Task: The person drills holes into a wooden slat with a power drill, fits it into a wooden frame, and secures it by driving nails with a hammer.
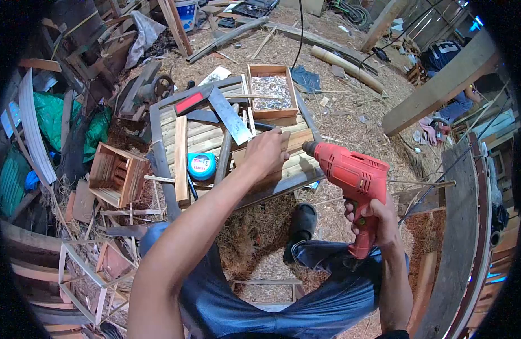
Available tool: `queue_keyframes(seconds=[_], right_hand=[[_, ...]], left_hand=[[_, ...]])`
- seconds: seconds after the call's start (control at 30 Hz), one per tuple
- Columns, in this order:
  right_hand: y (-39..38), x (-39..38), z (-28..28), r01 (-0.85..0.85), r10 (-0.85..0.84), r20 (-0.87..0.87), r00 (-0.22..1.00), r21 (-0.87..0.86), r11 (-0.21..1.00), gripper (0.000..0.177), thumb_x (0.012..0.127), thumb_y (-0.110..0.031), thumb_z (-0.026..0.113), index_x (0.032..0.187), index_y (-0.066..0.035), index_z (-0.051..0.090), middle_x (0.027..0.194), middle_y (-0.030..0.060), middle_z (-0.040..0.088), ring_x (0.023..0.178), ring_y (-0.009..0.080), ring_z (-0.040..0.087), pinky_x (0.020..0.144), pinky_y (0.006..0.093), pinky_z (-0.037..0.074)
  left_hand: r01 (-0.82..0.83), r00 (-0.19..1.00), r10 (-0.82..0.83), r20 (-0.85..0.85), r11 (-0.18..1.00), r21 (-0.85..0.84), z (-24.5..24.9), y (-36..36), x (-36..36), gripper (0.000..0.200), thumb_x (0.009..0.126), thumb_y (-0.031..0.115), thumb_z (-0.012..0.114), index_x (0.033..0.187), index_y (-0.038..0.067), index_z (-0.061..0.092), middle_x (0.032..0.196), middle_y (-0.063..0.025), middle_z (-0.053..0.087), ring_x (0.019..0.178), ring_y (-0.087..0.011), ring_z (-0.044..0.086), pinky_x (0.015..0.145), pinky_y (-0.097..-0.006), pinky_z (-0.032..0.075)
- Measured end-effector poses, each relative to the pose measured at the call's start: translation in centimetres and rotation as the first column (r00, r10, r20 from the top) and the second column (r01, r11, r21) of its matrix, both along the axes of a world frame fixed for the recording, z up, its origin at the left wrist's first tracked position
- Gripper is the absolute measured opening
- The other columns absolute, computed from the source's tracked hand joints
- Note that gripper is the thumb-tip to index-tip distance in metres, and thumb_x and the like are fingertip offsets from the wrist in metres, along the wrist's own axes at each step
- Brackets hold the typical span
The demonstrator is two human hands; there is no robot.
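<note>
My right hand [376,217] is wrapped around the handle of a red power drill [353,172], whose chuck points left toward the table. A flat wooden board [300,139] lies on the slatted wooden table [260,195]. My left hand [266,151] rests over this board with its fingers curled closed; what they pinch, if anything, is hidden. Just beyond it lies a try square [227,116] with a red-marked handle. A turquoise tape measure [201,165] sits to the left, between a wooden strip [181,158] and a hammer-like handle [223,158].
A wooden box [271,93] full of nails or screws stands at the table's far side. On the floor at left is an open wooden crate [118,174]. A slanted post [441,85] rises at right, with another person [444,56] behind it. Shavings cover the ground.
</note>
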State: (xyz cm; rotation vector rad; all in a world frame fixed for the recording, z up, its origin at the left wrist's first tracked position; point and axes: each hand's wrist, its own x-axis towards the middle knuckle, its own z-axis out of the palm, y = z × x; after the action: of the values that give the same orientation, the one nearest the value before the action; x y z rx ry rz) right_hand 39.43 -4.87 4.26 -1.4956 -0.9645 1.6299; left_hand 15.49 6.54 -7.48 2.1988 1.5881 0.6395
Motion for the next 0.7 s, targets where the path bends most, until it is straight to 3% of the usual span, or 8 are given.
queue_keyframes(seconds=[0.33, 0.4, 0.7], right_hand=[[0.7, -0.1, -0.1, -0.034, 0.034, 0.012, 0.999, 0.019, 0.999, 0.053, 0.062, -0.012, 0.049, 0.113, -0.001, 0.048, 0.079, 0.0078, 0.056, 0.062, 0.0137, 0.057, 0.044, 0.0274, 0.047], [0.8, 0.0, -0.4, -0.035, 0.035, 0.005, 0.999, 0.017, 0.999, 0.053, 0.062, -0.012, 0.049, 0.113, -0.001, 0.048, 0.079, 0.0077, 0.056, 0.062, 0.0139, 0.057, 0.044, 0.0273, 0.047], [0.9, -0.3, -0.1, -0.034, 0.034, 0.006, 0.999, 0.011, 0.999, 0.052, 0.062, -0.011, 0.049, 0.113, -0.001, 0.049, 0.077, 0.0070, 0.055, 0.060, 0.0136, 0.056, 0.043, 0.0270, 0.047]], left_hand=[[-0.034, 0.999, 0.034, 0.025, 0.999, -0.017, 0.3, -0.3, 0.1, 0.036, 0.073, 0.019, 0.074, 0.103, 0.007, 0.060, 0.100, -0.0131, 0.060, 0.095, -0.0345, 0.061, 0.081, -0.0450, 0.051], [-0.034, 0.999, 0.027, -0.043, 0.986, -0.164, 0.6, 0.0, 0.0, 0.056, 0.072, 0.028, 0.075, 0.124, 0.014, 0.059, 0.127, -0.0142, 0.055, 0.109, -0.0350, 0.057, 0.092, -0.0430, 0.048], [-0.032, 0.997, 0.018, -0.074, 0.978, -0.204, 1.0, 0.1, 0.1, 0.057, 0.073, 0.029, 0.075, 0.125, 0.015, 0.057, 0.130, -0.0143, 0.053, 0.109, -0.0352, 0.057, 0.091, -0.0435, 0.049]])
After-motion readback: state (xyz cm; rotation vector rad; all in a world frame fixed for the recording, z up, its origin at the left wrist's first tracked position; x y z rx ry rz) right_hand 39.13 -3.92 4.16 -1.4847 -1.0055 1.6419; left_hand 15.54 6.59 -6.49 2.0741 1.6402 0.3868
